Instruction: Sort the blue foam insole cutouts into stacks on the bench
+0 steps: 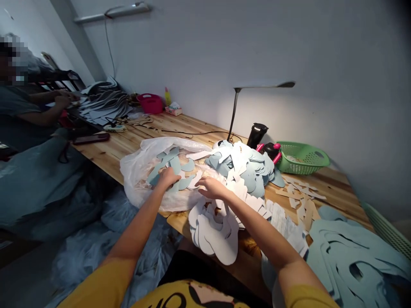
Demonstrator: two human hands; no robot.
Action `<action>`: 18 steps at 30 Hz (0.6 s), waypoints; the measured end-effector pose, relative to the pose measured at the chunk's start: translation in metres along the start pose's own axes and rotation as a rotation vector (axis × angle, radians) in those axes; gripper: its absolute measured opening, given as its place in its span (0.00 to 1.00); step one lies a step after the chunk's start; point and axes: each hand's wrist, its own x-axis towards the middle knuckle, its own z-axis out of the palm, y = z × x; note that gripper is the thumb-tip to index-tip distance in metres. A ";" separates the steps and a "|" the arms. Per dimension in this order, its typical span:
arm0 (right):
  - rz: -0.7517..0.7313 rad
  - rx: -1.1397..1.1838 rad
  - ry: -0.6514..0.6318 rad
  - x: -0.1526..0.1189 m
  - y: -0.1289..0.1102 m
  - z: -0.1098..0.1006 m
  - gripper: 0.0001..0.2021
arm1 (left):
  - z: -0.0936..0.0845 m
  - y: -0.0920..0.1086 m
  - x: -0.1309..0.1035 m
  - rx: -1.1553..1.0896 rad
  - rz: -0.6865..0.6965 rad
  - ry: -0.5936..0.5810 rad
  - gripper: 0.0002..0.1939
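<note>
A translucent white plastic bag lies spread on the wooden table with loose blue-grey cut-out pieces in its mouth. My left hand is among these pieces, its fingers closed on a blue-grey one and partly hidden. Just to its right, my right hand has its fingertips bent together at a curved white cut-out piece. Beyond the right hand rises a heap of blue and white cut-outs. Below that wrist, a stack of white rounded cut-outs overhangs the table's front edge.
A desk lamp, a black cup and a green basket stand toward the wall. Beige strips and large blue-grey sheets lie at the right. A person sits at the left, near a phone.
</note>
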 end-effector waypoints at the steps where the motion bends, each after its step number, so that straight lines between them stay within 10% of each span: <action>1: 0.019 0.024 0.021 0.006 0.001 0.003 0.12 | -0.002 -0.002 0.001 -0.060 -0.011 -0.011 0.11; 11: 0.308 0.570 0.287 0.070 -0.007 0.037 0.16 | 0.001 0.022 -0.018 -0.650 0.067 -0.134 0.23; 18: 0.369 0.958 0.422 0.070 -0.009 0.008 0.11 | -0.022 0.028 -0.008 -0.761 0.191 -0.170 0.23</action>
